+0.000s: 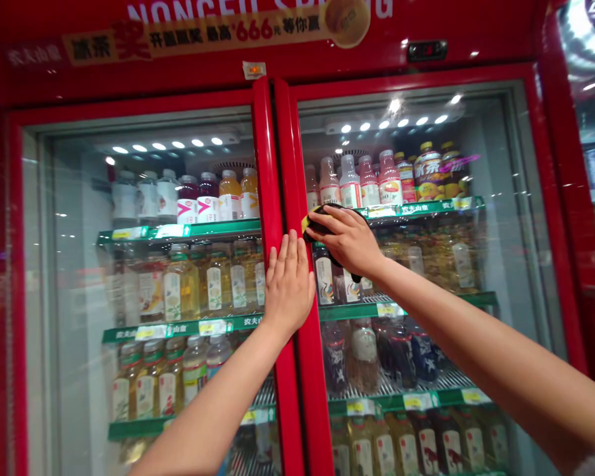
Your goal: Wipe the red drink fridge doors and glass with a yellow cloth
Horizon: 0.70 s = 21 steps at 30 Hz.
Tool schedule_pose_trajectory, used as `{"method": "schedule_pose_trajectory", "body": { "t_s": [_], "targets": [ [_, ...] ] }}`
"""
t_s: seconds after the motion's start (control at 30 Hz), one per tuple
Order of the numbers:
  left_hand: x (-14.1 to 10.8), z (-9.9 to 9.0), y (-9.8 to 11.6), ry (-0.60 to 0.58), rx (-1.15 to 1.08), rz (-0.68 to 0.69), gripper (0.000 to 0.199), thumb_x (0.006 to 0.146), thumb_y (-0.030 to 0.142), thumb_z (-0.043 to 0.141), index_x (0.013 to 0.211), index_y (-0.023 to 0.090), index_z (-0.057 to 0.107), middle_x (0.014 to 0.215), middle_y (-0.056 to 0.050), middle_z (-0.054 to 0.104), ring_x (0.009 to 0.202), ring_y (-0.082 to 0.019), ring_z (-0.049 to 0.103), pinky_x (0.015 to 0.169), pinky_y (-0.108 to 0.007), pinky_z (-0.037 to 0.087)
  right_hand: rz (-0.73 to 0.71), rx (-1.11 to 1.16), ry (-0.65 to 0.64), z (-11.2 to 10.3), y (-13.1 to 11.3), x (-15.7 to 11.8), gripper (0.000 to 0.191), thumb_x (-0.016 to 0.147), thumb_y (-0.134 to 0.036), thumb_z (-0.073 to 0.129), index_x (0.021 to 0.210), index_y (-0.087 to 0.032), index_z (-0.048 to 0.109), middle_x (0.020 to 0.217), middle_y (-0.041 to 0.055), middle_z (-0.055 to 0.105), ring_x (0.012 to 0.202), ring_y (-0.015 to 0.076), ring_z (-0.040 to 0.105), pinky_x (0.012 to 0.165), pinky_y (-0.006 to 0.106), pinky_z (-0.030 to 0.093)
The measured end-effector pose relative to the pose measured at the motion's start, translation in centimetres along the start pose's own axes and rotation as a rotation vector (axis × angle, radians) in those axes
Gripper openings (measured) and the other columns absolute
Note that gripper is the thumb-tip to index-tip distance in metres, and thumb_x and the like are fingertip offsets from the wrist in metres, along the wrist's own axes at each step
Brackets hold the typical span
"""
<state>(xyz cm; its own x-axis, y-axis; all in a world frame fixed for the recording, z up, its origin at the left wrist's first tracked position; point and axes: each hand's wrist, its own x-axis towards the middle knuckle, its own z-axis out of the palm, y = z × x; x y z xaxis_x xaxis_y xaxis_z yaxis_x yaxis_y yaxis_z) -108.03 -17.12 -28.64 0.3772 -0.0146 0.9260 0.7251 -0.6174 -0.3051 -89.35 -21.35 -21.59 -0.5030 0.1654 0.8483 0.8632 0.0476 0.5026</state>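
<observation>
One big red fridge point(24, 86) fills most of our view, with white letters along its top, cut by the upper edge, that we read as NONGFU SPRING. Below them runs a yellowish banner point(198, 33) reading 冰茶, a large red 奖, then 开盖赢奖, 最高 ¥666元 and 等你赢.

Our landmark is the right upright point(291, 152), the red inner edge of the right door. The left door point(69, 264) lies to its left; the right door's glass point(530, 218) lies to its right.

Green-edged shelves point(218, 228) behind both panes carry 农夫山泉 and yellow price tags point(389, 309).

Our left hand point(290, 284) lies flat, fingers extended upward, across the right upright and the red edge beside it. Our right hand point(347, 238) grips a black cloth point(313, 228) at the glass-side edge of the right upright. The cloth is dark and bunched, with a yellow patch at its left end and a black fold hanging below the palm.

Smaller still, left of the right upright, purple bottles point(208, 198) bear pink V marks; well to its right, yellow-capped bottles point(428, 172) read 冰茶.
</observation>
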Motion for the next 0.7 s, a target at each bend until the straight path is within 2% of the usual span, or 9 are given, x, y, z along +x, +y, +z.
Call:
{"method": "schedule_pose_trajectory", "body": {
  "t_s": [0.17,0.23,0.3,0.43,0.5,0.57,0.7],
  "targets": [
    [-0.2,0.2,0.2,-0.028,0.018,0.063,0.077,0.099,0.015,0.040,0.162,0.014,-0.005,0.168,-0.016,0.019,0.156,-0.027,0.015,0.127,-0.052,0.024,0.137,0.012,0.063,0.3,1.3,3.3,0.040,0.101,-0.024,0.049,0.135,-0.040,0.063,0.153,-0.0056,0.053,0.144,0.0260,0.042,0.116,0.047,0.037],
    [-0.5,0.4,0.5,-0.030,0.020,0.077,0.077,0.098,0.013,0.039,0.162,0.013,-0.004,0.167,-0.016,0.020,0.156,-0.027,0.014,0.127,-0.051,0.025,0.177,0.021,0.099,0.5,1.2,3.7,0.041,0.100,-0.022,0.049,0.136,-0.039,0.063,0.152,-0.0046,0.053,0.143,0.0271,0.042,0.115,0.049,0.037],
    [-1.0,0.6,0.8,-0.027,0.023,0.075,0.078,0.098,0.013,0.041,0.162,0.011,-0.004,0.167,-0.018,0.020,0.156,-0.028,0.015,0.126,-0.051,0.026,0.159,0.017,0.110,0.8,0.4,2.2,0.040,0.100,-0.022,0.051,0.135,-0.037,0.064,0.152,-0.0038,0.054,0.143,0.0266,0.042,0.115,0.048,0.037],
    [-2.8,0.6,1.4,-0.022,0.030,0.052,0.079,0.098,0.013,0.042,0.161,0.010,-0.006,0.166,-0.018,0.022,0.156,-0.028,0.018,0.126,-0.050,0.027,0.054,-0.031,0.062,0.8,-2.6,-3.6,0.041,0.098,-0.022,0.056,0.136,-0.035,0.062,0.153,-0.0031,0.053,0.143,0.0239,0.043,0.117,0.044,0.035],
    [-3.5,0.5,1.6,-0.020,0.034,0.042,0.081,0.098,0.012,0.042,0.161,0.011,-0.009,0.166,-0.017,0.022,0.156,-0.027,0.019,0.126,-0.050,0.027,0.028,-0.050,0.030,0.7,-3.5,-5.4,0.043,0.097,-0.022,0.057,0.138,-0.035,0.061,0.153,-0.0032,0.053,0.144,0.0230,0.043,0.118,0.043,0.034],
    [-3.7,0.5,1.9,-0.015,0.041,0.038,0.082,0.098,0.013,0.043,0.160,0.012,-0.011,0.166,-0.017,0.021,0.156,-0.027,0.019,0.126,-0.050,0.027,0.023,-0.057,0.012,0.6,-3.4,-5.3,0.043,0.097,-0.023,0.057,0.138,-0.036,0.060,0.154,-0.0035,0.052,0.144,0.0226,0.043,0.118,0.043,0.033],
    [-3.0,0.6,2.5,-0.001,0.054,0.036,0.085,0.098,0.015,0.046,0.160,0.013,-0.012,0.167,-0.016,0.019,0.156,-0.027,0.017,0.126,-0.051,0.027,0.115,-0.070,0.042,0.4,-1.7,-2.3,0.043,0.099,-0.023,0.054,0.139,-0.037,0.059,0.155,-0.0025,0.051,0.145,0.0241,0.042,0.117,0.044,0.034]
  ]
}}
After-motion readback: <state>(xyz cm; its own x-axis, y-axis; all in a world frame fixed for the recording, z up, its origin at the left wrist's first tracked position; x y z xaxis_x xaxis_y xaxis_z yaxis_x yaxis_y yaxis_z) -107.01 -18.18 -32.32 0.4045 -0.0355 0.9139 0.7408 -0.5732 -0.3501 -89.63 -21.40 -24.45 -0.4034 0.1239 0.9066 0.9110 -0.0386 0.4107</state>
